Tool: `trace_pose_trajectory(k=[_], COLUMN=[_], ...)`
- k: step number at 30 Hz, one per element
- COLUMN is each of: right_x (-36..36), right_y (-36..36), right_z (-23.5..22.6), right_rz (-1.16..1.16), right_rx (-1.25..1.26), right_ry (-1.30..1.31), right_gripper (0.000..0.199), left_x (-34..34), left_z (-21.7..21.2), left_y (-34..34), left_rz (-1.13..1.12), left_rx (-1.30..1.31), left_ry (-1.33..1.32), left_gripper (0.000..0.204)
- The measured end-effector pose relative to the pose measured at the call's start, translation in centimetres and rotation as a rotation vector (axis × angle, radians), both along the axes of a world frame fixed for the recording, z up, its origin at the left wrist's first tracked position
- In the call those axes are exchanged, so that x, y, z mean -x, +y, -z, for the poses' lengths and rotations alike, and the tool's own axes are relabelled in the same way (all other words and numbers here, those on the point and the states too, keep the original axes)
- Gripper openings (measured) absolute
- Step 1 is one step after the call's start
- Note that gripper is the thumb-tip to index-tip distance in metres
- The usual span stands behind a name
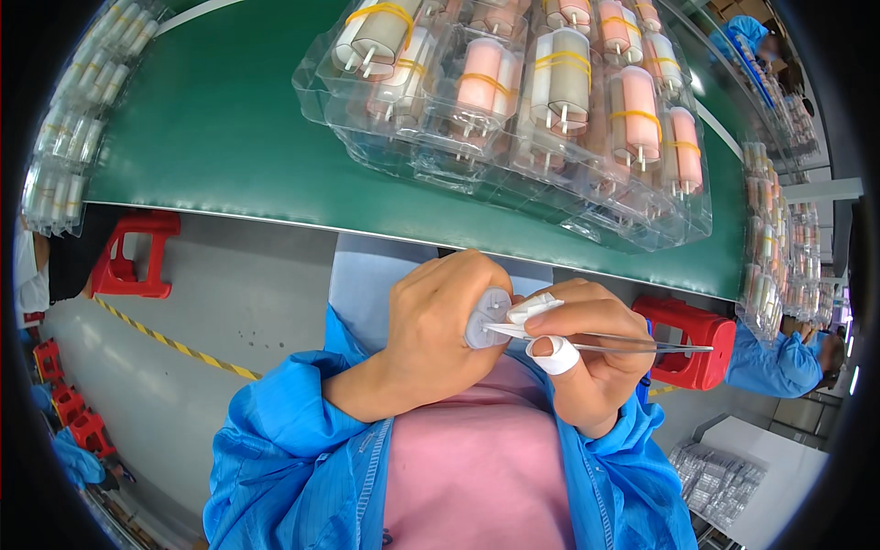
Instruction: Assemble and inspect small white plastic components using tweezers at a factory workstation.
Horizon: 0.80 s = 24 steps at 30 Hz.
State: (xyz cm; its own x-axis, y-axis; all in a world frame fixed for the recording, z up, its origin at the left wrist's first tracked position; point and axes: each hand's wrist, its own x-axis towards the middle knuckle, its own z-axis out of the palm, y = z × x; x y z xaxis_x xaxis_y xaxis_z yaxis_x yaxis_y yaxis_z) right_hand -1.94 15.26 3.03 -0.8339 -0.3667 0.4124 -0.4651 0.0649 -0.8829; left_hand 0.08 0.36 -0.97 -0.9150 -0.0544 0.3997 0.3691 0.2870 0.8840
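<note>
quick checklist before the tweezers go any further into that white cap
1. Left hand wraps the white round cap firmly: ok.
2. Right hand pinches the tweezers: ok.
3. Tweezer tips meet the cap face: ok, though what they pinch: cannot tell.
4. White tape on the right fingers in place: ok.
5. Clear trays of pink and white cylinders sit fully on the green belt: ok.
6. Cap's inner part seated: cannot tell.
</note>
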Motion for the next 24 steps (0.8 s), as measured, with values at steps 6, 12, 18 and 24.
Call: trace_pose_trajectory(k=[6, 12, 18, 24], right_x=[0.05, 0.01, -0.21, -0.25], right_y=[0.06, -0.09, -0.05, -0.07], right_z=[0.22, -0.08, -0.12, -0.13], right_rz=[-0.008, -0.002, 0.021, 0.016], right_rx=[0.023, 0.003, 0.027, 0.017], right_ry=[-0.009, -0.021, -0.041, -0.047], right_gripper=[0.016, 0.017, 0.017, 0.017], left_x=[0.02, -0.04, -0.07, -0.12], left_z=[-0.19, -0.24, -0.23, -0.23], left_y=[-0.14, -0.26, -0.2, -0.28], left_rz=[0.016, 0.03, 0.021, 0.026], left_rx=[0.007, 0.007, 0.015, 0.021], left_ry=[-0.012, -0.024, -0.012, -0.018], left_gripper=[0.025, 0.025, 0.025, 0.025])
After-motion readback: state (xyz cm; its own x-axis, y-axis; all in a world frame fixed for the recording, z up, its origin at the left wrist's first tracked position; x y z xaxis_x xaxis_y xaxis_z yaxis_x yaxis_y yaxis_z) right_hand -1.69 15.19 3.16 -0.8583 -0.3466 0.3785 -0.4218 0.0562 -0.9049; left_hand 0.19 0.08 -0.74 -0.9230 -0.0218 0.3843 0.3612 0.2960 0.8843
